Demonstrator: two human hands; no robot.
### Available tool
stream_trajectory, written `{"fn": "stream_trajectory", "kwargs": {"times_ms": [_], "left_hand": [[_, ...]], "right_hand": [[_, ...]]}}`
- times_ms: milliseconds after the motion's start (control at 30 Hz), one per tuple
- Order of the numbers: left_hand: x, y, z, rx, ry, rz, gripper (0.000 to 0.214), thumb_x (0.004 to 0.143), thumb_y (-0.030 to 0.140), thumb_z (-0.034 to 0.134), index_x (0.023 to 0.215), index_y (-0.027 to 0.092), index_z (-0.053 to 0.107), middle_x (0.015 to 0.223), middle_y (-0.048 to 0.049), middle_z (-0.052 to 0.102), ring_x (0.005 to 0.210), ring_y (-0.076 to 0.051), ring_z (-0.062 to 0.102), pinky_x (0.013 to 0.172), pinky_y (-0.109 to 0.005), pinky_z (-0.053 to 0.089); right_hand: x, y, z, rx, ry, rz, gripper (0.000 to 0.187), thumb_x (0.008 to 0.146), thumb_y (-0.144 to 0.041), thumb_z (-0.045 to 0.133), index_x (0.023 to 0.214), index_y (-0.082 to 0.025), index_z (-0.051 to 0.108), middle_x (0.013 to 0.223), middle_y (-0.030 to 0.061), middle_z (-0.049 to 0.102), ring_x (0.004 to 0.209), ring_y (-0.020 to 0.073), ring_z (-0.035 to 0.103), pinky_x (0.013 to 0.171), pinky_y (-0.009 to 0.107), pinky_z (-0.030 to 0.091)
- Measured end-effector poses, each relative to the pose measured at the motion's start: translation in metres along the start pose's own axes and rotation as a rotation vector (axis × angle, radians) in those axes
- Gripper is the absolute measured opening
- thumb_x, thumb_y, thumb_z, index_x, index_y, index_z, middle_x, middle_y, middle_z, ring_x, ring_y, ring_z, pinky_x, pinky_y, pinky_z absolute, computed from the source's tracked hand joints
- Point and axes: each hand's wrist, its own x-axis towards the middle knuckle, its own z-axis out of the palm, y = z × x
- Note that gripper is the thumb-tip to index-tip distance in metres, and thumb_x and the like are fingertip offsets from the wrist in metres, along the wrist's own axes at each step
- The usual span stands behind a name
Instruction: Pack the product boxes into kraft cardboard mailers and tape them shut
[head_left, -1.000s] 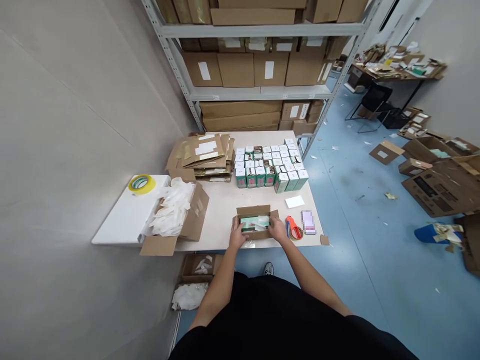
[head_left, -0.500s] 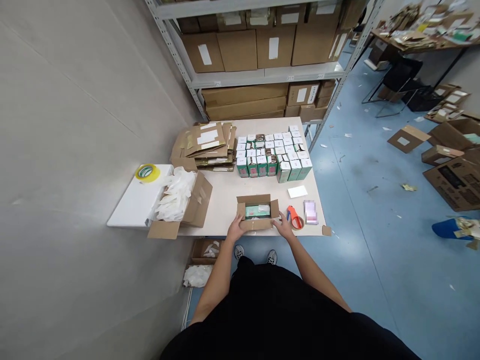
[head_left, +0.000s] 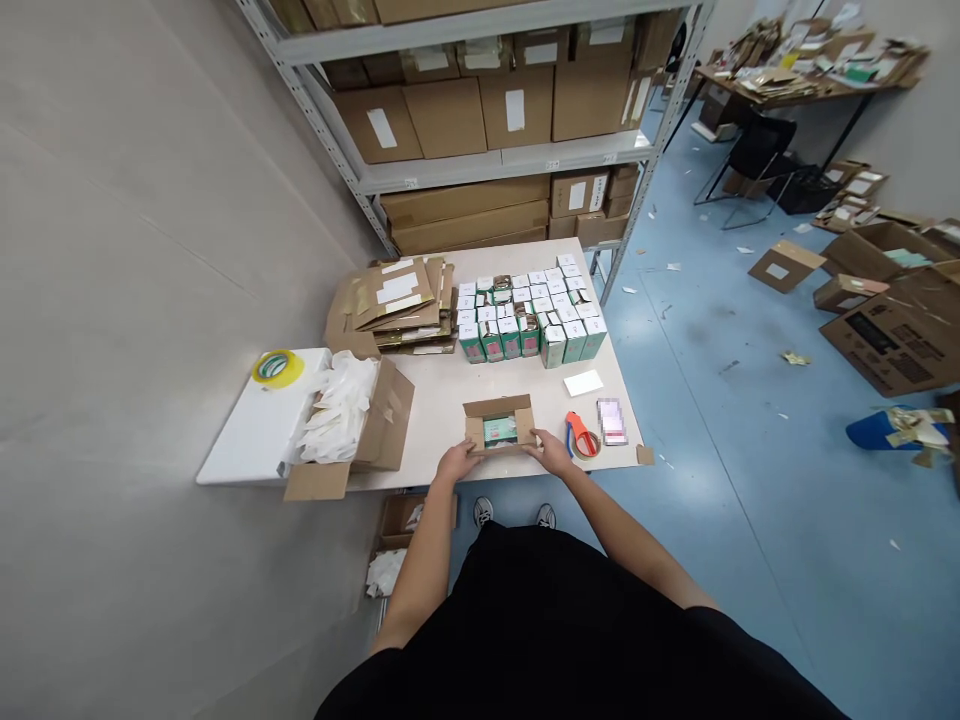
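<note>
the right hand (head_left: 553,453) has closed on the open cardboard box (head_left: 499,422), its fingers (head_left: 535,438) and the left hand (head_left: 457,462) gripping the near corners.

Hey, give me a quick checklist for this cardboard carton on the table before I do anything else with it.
Left hand on the cardboard carton: ok, at its front left corner.
Right hand on the carton: ok, at its front right corner.
Green-and-white box inside the carton: ok, visible between the open flaps.
Box fully seated on the carton floor: cannot tell, the walls hide it.
Flaps clear of the box: ok, standing open.
Orange tape dispenser close by: ok, on the table just right of the carton.
</note>
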Motion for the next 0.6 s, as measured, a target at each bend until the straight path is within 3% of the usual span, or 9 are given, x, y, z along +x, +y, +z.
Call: {"fn": "stream_trajectory", "kwargs": {"times_ms": [100,167,233,333,400,467,533,600], "left_hand": [[0.008,0.006,-0.007,-0.033,0.071,-0.041,0.052,0.090,0.048,0.070,0.134,0.021,0.067,0.140,-0.0122,0.067,0.133,-0.029,0.060,0.110,-0.035,0.045],[0.011,0.012,-0.004,-0.045,0.144,-0.077,0.057,0.090,0.046,0.069,0.141,0.019,0.062,0.138,-0.0138,0.068,0.131,-0.029,0.060,0.109,-0.035,0.045],[0.014,0.017,0.000,-0.042,0.219,-0.137,0.068,0.089,0.041,0.071,0.150,0.018,0.052,0.145,-0.0161,0.061,0.133,-0.030,0.057,0.110,-0.036,0.044],[0.018,0.027,0.002,0.009,0.284,-0.243,0.093,0.084,0.037,0.077,0.163,0.020,0.031,0.165,-0.0200,0.035,0.143,-0.037,0.044,0.111,-0.043,0.043],[0.023,0.035,-0.004,0.085,0.276,-0.200,0.104,0.080,0.032,0.080,0.166,0.025,0.021,0.172,-0.0177,0.017,0.151,-0.041,0.032,0.113,-0.048,0.042],[0.031,0.046,-0.013,0.183,0.234,-0.070,0.106,0.079,0.023,0.078,0.166,0.028,0.018,0.175,-0.0128,0.009,0.156,-0.040,0.020,0.116,-0.049,0.039],[0.039,0.058,-0.024,0.262,0.188,0.034,0.103,0.079,0.017,0.074,0.166,0.029,0.020,0.174,-0.0105,0.015,0.157,-0.038,0.015,0.118,-0.049,0.037],[0.045,0.066,-0.031,0.313,0.181,0.062,0.092,0.082,0.017,0.069,0.164,0.027,0.029,0.168,-0.0126,0.030,0.154,-0.037,0.022,0.116,-0.048,0.037]], "right_hand": [[0.015,-0.010,0.002,-0.002,0.061,0.087,0.038,0.096,-0.045,0.064,0.126,-0.021,0.066,0.118,0.0100,0.073,0.104,0.0240,0.070,0.091,0.033,0.053],[0.024,-0.016,0.006,-0.047,0.113,0.111,0.033,0.098,-0.040,0.061,0.124,-0.020,0.065,0.119,0.0104,0.071,0.106,0.0242,0.068,0.090,0.032,0.051],[0.029,-0.019,0.011,-0.112,0.152,0.148,0.034,0.098,-0.034,0.060,0.129,-0.020,0.063,0.126,0.0125,0.066,0.108,0.0251,0.067,0.090,0.032,0.050],[0.030,-0.018,0.019,-0.172,0.161,0.240,0.046,0.096,-0.031,0.061,0.140,-0.020,0.056,0.132,0.0155,0.060,0.110,0.0272,0.066,0.088,0.032,0.049],[0.028,-0.016,0.022,-0.170,0.161,0.297,0.054,0.097,-0.034,0.060,0.148,-0.020,0.049,0.139,0.0165,0.056,0.113,0.0282,0.064,0.087,0.032,0.049],[0.027,-0.015,0.024,-0.162,0.156,0.335,0.059,0.098,-0.037,0.058,0.153,-0.021,0.043,0.145,0.0164,0.052,0.118,0.0290,0.062,0.087,0.032,0.049],[0.027,-0.016,0.023,-0.162,0.143,0.354,0.063,0.098,-0.038,0.058,0.155,-0.021,0.040,0.149,0.0161,0.049,0.122,0.0297,0.061,0.089,0.033,0.049],[0.028,-0.017,0.020,-0.152,0.132,0.354,0.066,0.097,-0.038,0.059,0.157,-0.020,0.038,0.151,0.0164,0.047,0.122,0.0301,0.061,0.090,0.033,0.049]]}}
